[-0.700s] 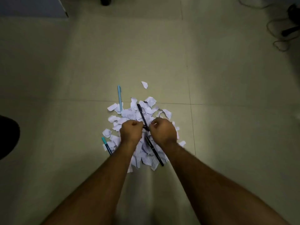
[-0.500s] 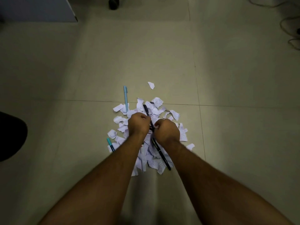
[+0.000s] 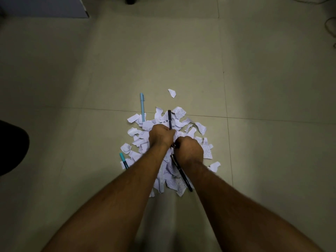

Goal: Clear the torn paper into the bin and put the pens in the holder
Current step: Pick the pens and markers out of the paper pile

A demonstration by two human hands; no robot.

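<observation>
Pale floor tiles [image 3: 181, 51] fill the view, with a heap of torn paper [image 3: 145, 128] lying just nearer than a grout line. Four pens lie in or beside the heap: a light blue pen [image 3: 142, 106] at its far left edge, a teal pen [image 3: 123, 159] at its near left edge, a black pen [image 3: 169, 119] pointing away across the far part, and a second black pen [image 3: 181, 172] slanting toward the near right. Neither bin nor holder is in sight.

Both hands are down on the middle of the heap. The left hand [image 3: 160, 136] has its grip curled round the near end of the far black pen. The right hand [image 3: 189, 149] is clenched just above the clip end of the near one, and looks clamped on it, though the fingers are hidden.

Gathering the pens first seems the step in hand. To do it well, lift each pen clear lengthwise so no scraps are dragged out, shake off clinging pieces over the heap, then collect both blue pens before scooping the paper.
</observation>
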